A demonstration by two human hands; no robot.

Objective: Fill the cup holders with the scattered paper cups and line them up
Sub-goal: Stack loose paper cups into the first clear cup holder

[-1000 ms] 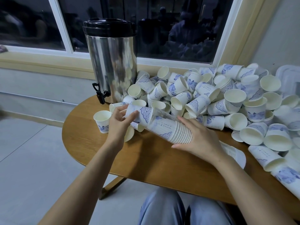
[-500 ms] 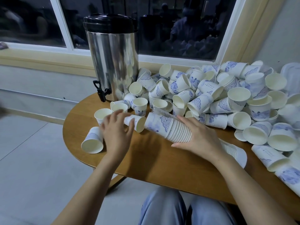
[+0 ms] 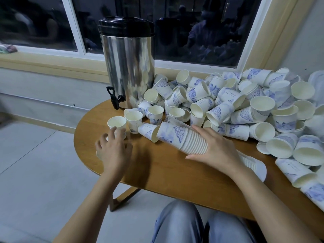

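- Right hand (image 3: 217, 149) grasps the stack of cups (image 3: 184, 139), with fingers on top and thumb under it.
- The stack lies on its side on the table (image 3: 157, 172), inside a clear holder (image 3: 169, 120). The holder's open end points left.
- Left hand (image 3: 114, 149) is curled over a small cup (image 3: 98, 155) at the table's edge. That spot is blurry, so I cannot tell if it has hold of the cup.
- To do this step well, hold the stack steady and flat with the right hand.
- Turn each new cup so its mouth faces the stack. Slide it on straight until it sits snug.
- Take the near ones first. The lying cup (image 3: 149, 132) touches the stack's end. The upright cup (image 3: 117, 122) is just beside the left hand.
- Go slow at the edge, because a cup there could roll off.
- The big pile (image 3: 245, 106) by the metal urn (image 3: 128, 67) can wait.
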